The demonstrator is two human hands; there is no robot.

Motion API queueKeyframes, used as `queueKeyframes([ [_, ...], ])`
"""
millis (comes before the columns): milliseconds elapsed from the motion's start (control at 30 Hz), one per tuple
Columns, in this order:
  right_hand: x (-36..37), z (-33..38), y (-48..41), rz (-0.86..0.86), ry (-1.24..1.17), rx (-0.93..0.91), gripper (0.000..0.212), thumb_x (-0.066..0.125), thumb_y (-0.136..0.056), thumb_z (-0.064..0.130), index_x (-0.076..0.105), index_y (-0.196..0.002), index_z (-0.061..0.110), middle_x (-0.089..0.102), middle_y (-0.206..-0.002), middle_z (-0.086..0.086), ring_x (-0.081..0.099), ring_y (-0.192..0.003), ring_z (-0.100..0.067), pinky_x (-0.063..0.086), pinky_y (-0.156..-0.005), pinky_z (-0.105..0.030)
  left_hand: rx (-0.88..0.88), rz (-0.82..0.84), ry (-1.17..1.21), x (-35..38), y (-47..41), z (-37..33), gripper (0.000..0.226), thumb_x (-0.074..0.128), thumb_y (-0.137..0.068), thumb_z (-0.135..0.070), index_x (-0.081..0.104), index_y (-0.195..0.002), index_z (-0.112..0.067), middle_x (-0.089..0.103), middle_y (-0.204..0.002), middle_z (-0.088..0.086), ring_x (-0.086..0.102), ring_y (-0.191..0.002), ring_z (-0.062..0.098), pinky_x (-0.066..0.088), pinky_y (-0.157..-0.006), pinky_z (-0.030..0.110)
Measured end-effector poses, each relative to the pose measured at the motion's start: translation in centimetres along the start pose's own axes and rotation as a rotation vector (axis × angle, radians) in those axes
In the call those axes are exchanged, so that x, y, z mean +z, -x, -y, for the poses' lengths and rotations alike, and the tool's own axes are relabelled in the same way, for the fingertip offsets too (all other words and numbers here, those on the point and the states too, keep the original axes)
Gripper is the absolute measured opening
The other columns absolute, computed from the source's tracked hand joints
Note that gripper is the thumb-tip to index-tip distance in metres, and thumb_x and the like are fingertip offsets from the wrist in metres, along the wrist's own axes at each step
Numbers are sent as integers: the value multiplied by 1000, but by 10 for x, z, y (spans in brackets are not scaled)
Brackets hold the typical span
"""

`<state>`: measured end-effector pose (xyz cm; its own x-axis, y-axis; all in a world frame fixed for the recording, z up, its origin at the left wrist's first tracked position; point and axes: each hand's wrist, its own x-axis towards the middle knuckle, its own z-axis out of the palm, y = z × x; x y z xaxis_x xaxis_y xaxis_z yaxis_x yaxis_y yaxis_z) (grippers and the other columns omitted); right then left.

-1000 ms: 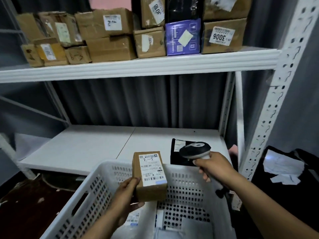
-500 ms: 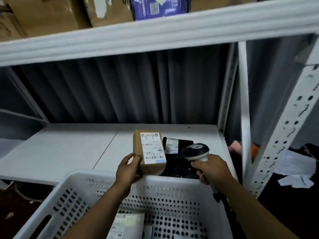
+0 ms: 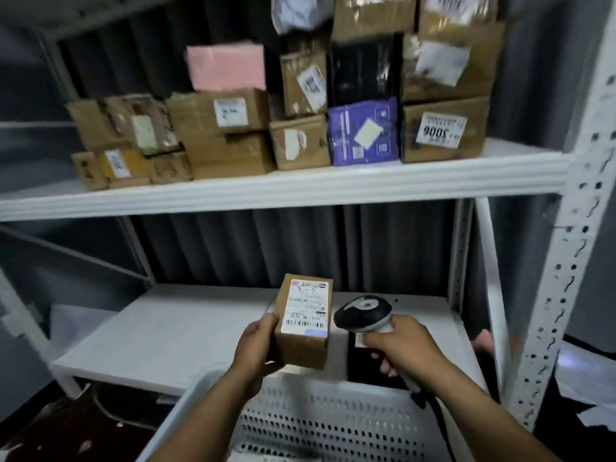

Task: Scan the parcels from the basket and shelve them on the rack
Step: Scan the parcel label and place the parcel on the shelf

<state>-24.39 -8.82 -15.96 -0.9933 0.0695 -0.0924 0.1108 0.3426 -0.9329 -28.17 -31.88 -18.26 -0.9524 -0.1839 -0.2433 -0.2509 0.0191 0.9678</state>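
Note:
My left hand (image 3: 258, 348) grips a small brown cardboard parcel (image 3: 301, 345) with a white barcode label facing up, held above the far rim of the white perforated basket (image 3: 320, 425). My right hand (image 3: 403, 348) holds a black-and-white barcode scanner (image 3: 363, 311) by its handle, its head just right of the parcel. A black parcel (image 3: 361, 368) lies on the lower rack shelf (image 3: 173, 331), mostly hidden behind my right hand.
The upper rack shelf (image 3: 283, 188) carries several cardboard boxes, a pink parcel (image 3: 226, 66), a purple parcel (image 3: 363, 131) and a box marked 3006 (image 3: 443, 130). A perforated white upright (image 3: 566, 261) stands at the right. White papers (image 3: 586, 371) lie beyond it.
The camera has tilted up, bringing the upper shelf's parcels into view. The parcel and scanner have stayed close together over the basket's far rim.

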Motion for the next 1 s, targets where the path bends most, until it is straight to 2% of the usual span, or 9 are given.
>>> queueKeyframes([
  [100,-7,46,37,-23,-79,-36,13,71,-80,18,65,-79,7,64,-60,-7,56,-45,-21,46,-50,-30,40,36,75,-22,42,-47,34,45,-98,-41,67,-108,-19,73,-98,8,66,-92,25,56,-78,42],
  [200,-17,94,71,-44,-129,-117,12,72,-82,15,65,-80,5,62,-61,-10,53,-44,-22,43,-46,-29,110,72,124,-40,79,-91,36,47,-97,-45,67,-112,-19,71,-103,8,64,-93,25,56,-79,42],
  [300,-25,142,101,-38,-142,-212,12,71,-83,14,66,-74,9,64,-62,-12,53,-43,-21,42,-46,-26,174,74,175,-57,113,-135,37,48,-96,-49,65,-112,-20,71,-100,6,66,-92,26,55,-75,41],
  [500,-18,220,126,-27,-129,-322,10,70,-85,15,65,-78,9,67,-62,-9,57,-48,-24,45,-47,-26,217,52,255,-97,147,-203,37,47,-94,-53,62,-108,-23,71,-98,3,66,-87,25,51,-65,34],
  [633,4,268,113,-20,-120,-356,10,71,-84,16,67,-87,7,68,-70,-15,55,-45,-23,43,-46,-25,272,-68,314,-140,136,-236,36,53,-91,-56,61,-102,-23,68,-99,3,64,-92,27,56,-77,43],
  [733,20,301,91,-41,-142,-384,12,70,-84,13,67,-92,5,65,-71,-16,50,-40,-22,38,-43,-21,283,-155,369,-169,117,-260,41,59,-88,-55,60,-109,-19,66,-103,6,62,-100,31,55,-84,52],
  [800,29,322,69,-49,-151,-399,11,68,-84,9,65,-92,1,63,-69,-17,45,-37,-20,34,-41,-20,311,-208,385,-186,98,-279,38,60,-89,-53,59,-104,-17,64,-99,6,62,-98,31,56,-84,52],
  [900,36,349,37,-58,-170,-420,10,66,-83,4,63,-88,-4,56,-52,-10,44,-37,-21,32,-42,-22,370,-244,394,-208,72,-309,33,59,-90,-51,59,-93,-18,63,-89,4,63,-86,27,57,-74,45],
  [1000,39,379,8,-86,-182,-433,9,67,-82,5,62,-84,-2,55,-49,-9,45,-37,-21,34,-42,-24,418,-301,405,-225,42,-339,40,60,-88,-54,59,-103,-17,62,-89,3,64,-89,29,58,-67,43],
])
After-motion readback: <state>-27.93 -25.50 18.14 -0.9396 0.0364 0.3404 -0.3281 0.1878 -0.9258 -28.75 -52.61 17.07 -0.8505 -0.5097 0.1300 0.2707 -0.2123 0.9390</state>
